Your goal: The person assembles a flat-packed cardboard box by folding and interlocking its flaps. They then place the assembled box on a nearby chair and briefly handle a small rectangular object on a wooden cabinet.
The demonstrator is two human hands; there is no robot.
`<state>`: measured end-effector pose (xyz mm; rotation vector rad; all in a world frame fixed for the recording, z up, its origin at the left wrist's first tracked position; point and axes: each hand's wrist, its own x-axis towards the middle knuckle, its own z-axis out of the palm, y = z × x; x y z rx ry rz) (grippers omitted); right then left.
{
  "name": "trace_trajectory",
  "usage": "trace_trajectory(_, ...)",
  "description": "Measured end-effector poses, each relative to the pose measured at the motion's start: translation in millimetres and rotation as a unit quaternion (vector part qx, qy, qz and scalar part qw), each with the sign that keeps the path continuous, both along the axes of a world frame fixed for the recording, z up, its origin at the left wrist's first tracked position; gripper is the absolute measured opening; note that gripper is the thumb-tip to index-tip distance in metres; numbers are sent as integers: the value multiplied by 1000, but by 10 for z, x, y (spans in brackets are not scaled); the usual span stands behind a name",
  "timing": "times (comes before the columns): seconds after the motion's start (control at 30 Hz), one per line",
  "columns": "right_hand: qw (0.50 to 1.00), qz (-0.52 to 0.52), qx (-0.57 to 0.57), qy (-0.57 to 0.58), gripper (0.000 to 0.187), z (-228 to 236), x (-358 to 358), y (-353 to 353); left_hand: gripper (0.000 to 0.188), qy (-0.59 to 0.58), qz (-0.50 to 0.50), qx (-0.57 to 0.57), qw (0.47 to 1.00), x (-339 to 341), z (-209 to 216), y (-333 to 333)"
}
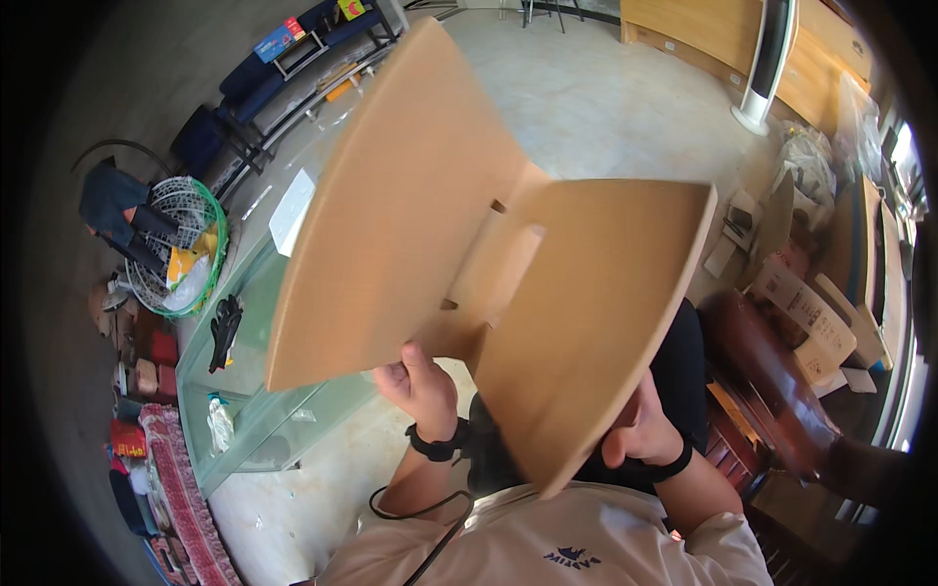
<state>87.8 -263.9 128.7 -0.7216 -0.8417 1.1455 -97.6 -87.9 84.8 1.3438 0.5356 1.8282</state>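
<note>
A large sheet of brown cardboard (391, 215), creased down its middle into two wide panels, is held up in front of me. Small slots and a raised strip (498, 259) run along the crease. My left hand (422, 391) grips the lower edge of the left panel, thumb on the near face and fingers behind. Around the outer edge of the right panel (606, 293), my right hand (645, 430) is closed, its fingers mostly hidden behind the board. Both wrists wear black bands.
To the left is a glass table (264, 332) with a black glove-like item (225, 332) on it. Beyond it stands a wire basket (186, 244). Dark blue seats (249, 88) line the wall. At right are a brown leather chair (762, 352) and stacked cardboard (806, 313).
</note>
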Motion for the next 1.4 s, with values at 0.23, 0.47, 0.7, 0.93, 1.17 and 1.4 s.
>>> trace_trajectory(0.23, 727, -202, 124, -644, 73, 502, -34, 485, 38, -9, -93, -113, 989, 109, -251, -395)
trace_trajectory(0.47, 717, -434, -145, -526, 113, 32, -27, 705, 29, -113, -142, -107, 978, 315, -153, -434)
trace_trajectory(0.7, 932, -362, -10, 18, 96, -194, -159, 595, 34, -230, -278, -259, 896, 197, -294, -501)
trace_trajectory(0.93, 959, -248, 34, -135, 83, -658, -56, 549, 47, -123, -165, -193, 959, 463, -53, -568)
trace_trajectory(1.17, 976, -210, 27, -55, 76, -260, 12, 399, 37, -110, -175, -271, 940, 432, -43, -554)
trace_trajectory(1.4, 971, -238, -17, 23, 70, 3, -19, 477, 39, -135, -210, -308, 918, 508, -193, -605)
